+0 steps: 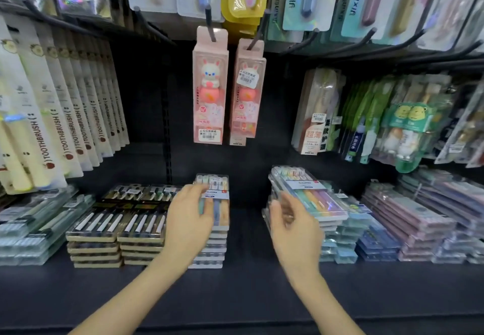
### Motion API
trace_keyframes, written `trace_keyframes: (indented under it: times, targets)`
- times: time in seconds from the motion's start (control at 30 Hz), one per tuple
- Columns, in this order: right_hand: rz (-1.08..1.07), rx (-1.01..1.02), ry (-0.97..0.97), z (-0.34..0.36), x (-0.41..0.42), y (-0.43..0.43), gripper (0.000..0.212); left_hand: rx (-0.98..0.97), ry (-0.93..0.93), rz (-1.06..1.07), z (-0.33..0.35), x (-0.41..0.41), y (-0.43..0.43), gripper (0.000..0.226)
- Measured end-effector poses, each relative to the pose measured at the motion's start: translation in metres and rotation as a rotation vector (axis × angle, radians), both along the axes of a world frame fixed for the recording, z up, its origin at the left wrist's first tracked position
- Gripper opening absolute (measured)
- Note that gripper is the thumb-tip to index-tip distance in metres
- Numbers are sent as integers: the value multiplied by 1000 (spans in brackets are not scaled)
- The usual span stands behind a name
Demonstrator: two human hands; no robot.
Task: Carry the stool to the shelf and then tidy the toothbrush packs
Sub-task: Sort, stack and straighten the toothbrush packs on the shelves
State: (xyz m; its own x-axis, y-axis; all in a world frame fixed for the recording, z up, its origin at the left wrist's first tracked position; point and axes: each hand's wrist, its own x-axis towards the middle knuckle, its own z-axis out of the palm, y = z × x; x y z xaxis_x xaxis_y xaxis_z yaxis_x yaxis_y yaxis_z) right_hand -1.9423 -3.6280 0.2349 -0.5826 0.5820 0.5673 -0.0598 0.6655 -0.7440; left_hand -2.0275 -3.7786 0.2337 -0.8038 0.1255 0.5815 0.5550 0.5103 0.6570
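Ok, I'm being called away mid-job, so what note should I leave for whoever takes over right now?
Left hand rests on the top pack of the middle stack.
Right hand, blurred, is at the pastel stack; grip unclear.
Stool not in view.
Tidying has begun; the pastel stack's upper packs sit skewed.
To do: square both stacks on the shelf.
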Motion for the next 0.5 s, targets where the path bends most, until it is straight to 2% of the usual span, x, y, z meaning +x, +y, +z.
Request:
trace_keyframes:
  times: [0.07,0.1,0.17,0.23,0.27,0.37,0.43,0.5]
  targets:
    - [-186,121,104,3,18,36,38,71,-48,-132,-7,23,19,21]
    - [-246,160,85,4,22,55,39,112,-147,-204,-9,32,32,20]
    - [-269,122,-89,8,21,88,42,160,-340,-314,-9,41,60,25]
    - [-162,-52,-321,11,11,115,50,188,-467,-364,-7,39,86,37]
    - [-64,-193,-375,10,4,125,52,203,-506,-381,-7,36,99,42]
    - [148,-527,-367,13,-8,140,46,245,-618,-405,-5,25,132,55]
    - [245,-601,-348,13,-11,143,35,292,-703,-428,-8,18,149,65]
    - [294,-580,-332,10,-10,140,17,303,-736,-432,-14,13,161,69]
